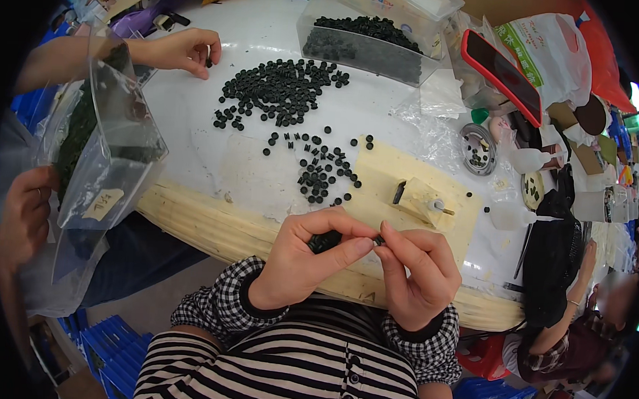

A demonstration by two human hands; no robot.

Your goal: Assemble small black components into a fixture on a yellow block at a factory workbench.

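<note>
My left hand (299,256) and my right hand (419,275) meet just over the table's front edge, fingertips almost touching. A small dark part (378,240) is pinched between them; its exact shape is too small to tell. Several small black wheel-like parts (325,241) also lie in the curl of my left fingers. Beyond my hands a loose group of such black wheel-like parts (319,178) is scattered, with a larger pile (274,90) farther back. To the right, a small cream block with a metal pin (433,203) stands on a yellow board (378,159).
At left, a co-worker's hand (194,51) pinches a black part; their other hand (30,215) is beside a clear bin (120,184). Another clear bin (368,62) holds black parts. A red-cased phone (503,75), white squeeze bottles (511,218) and another person (577,332) are at right.
</note>
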